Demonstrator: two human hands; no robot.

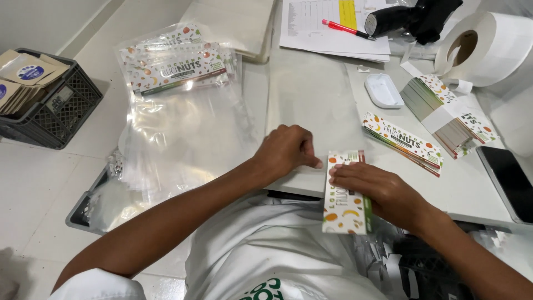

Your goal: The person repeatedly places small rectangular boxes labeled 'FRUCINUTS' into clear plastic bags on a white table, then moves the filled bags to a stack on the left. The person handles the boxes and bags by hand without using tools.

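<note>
- Fingers of the right hand (pixel 383 191) lie flat on top of a printed card label (pixel 345 194), pressing it down; the grip is a loose, open-palmed press, not a pinch.
- The card label, white with fruit pictures and a green stripe, lies lengthwise at the near edge of the bench (pixel 311 94), its lower half hanging over the edge above the person's white coat.
- The left hand (pixel 286 151) is curled into a loose fist on the bench, its thumb tip touching the label's top left corner; it holds nothing else.
- Just right of the hands lies a small fanned stack of labels (pixel 404 143), and beyond it a banded bundle of labels (pixel 449 114).
- A dark phone (pixel 508 180) rests at the bench's right edge.
- Farther back sit a small white tray (pixel 383 90), a roll of white stickers (pixel 488 47), and a red pen (pixel 347 29) on paper sheets.
- To the left, clear bags (pixel 177 111) are piled, beside a black crate (pixel 53 105) of brown pouches.
</note>
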